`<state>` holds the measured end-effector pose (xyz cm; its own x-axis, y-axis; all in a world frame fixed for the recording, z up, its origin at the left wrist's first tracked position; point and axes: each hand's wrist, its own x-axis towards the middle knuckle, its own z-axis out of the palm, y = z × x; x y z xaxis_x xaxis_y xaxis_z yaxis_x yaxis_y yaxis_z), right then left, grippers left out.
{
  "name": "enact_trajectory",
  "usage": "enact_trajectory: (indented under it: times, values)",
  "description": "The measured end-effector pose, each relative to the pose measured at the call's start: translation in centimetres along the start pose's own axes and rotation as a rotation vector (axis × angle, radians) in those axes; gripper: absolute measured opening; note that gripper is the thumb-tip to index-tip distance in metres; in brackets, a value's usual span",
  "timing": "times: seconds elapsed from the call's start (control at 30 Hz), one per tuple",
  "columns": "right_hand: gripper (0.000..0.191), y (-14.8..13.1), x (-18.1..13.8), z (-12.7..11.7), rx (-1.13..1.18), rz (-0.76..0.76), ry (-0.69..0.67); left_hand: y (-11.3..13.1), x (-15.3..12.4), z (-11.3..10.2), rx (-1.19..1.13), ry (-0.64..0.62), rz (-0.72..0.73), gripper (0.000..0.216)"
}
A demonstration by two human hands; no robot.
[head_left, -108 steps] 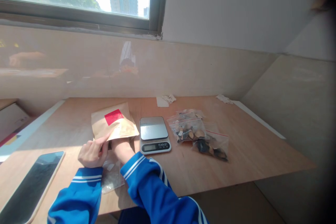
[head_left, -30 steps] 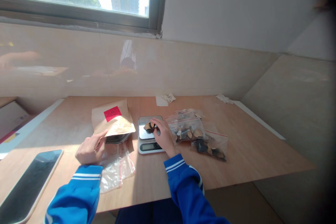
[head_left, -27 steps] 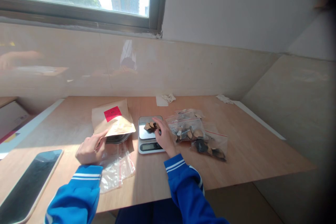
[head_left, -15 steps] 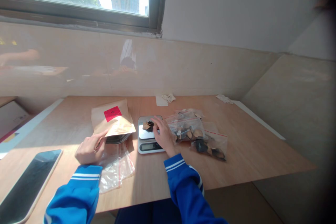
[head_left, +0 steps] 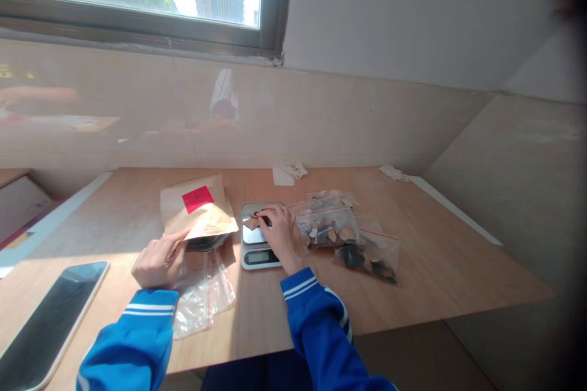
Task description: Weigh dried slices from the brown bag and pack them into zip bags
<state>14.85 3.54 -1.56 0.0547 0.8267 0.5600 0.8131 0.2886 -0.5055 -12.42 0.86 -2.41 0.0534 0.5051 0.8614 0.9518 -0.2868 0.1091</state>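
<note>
A small digital scale (head_left: 253,253) stands mid-table with a few dark and tan dried pieces (head_left: 251,223) on its steel pan. My right hand (head_left: 278,237) lies over the pan, its fingers pinched on those pieces. My left hand (head_left: 158,261) rests on the table with its forefinger lifting the near edge of a brown paper pouch (head_left: 197,215) that bears a red label. Under that hand lie empty clear zip bags (head_left: 202,296).
Right of the scale lie two zip bags filled with dried pieces (head_left: 328,229) (head_left: 371,253). A phone (head_left: 50,321) lies face up at the near left. Crumpled paper scraps (head_left: 288,173) sit by the tiled back wall. The table's front edge runs close to me.
My right hand left the pouch, moved to the scale and put dried pieces on its pan. Over the last second it slid left over them. My left hand stayed put.
</note>
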Motion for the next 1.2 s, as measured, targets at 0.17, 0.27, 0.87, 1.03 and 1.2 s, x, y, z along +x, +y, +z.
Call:
enact_trajectory:
  times: [0.17,0.27,0.87,1.03,1.2]
  values:
    - [0.015,0.7,1.0,-0.2,-0.017,0.092,0.088,0.2,0.1,0.0,-0.021,0.002,-0.01,0.02]
    - [0.016,1.4,1.4,-0.3,-0.049,0.134,0.126,0.4,0.2,0.0,-0.039,0.022,-0.019,0.02]
    - [0.027,-0.3,-0.8,-0.4,0.01,-0.112,-0.069,0.2,0.1,0.0,-0.004,0.049,0.02,0.019]
    - [0.029,-2.8,-1.8,-0.8,0.158,-0.276,-0.06,0.1,0.0,0.1,-0.011,0.048,0.023,0.019]
    - [0.033,-7.6,-3.5,1.4,0.199,-0.51,-0.254,0.2,0.3,0.0,-0.04,0.06,0.093,0.021]
